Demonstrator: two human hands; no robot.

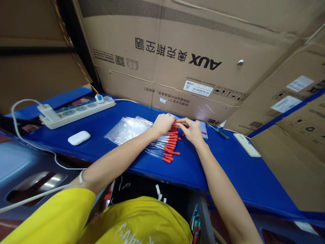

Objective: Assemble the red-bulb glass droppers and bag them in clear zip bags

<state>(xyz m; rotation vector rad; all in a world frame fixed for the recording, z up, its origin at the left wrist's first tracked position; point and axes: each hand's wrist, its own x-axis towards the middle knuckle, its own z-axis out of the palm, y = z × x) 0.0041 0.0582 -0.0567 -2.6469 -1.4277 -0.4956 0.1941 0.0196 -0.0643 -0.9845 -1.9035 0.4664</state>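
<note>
Blue worktop against an upside-down AUX carton. Red-ended clear tubes lie beside and partly beneath the left hand, its grip unclear; the right hand pinches one red end.

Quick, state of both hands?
Left hand: curled at the red-tipped clear tubes; grip can't be told.
Right hand: bent at a red tip; grip unclear.

Blue tabletop, cardboard wall printed upside down, dark post at left
</note>
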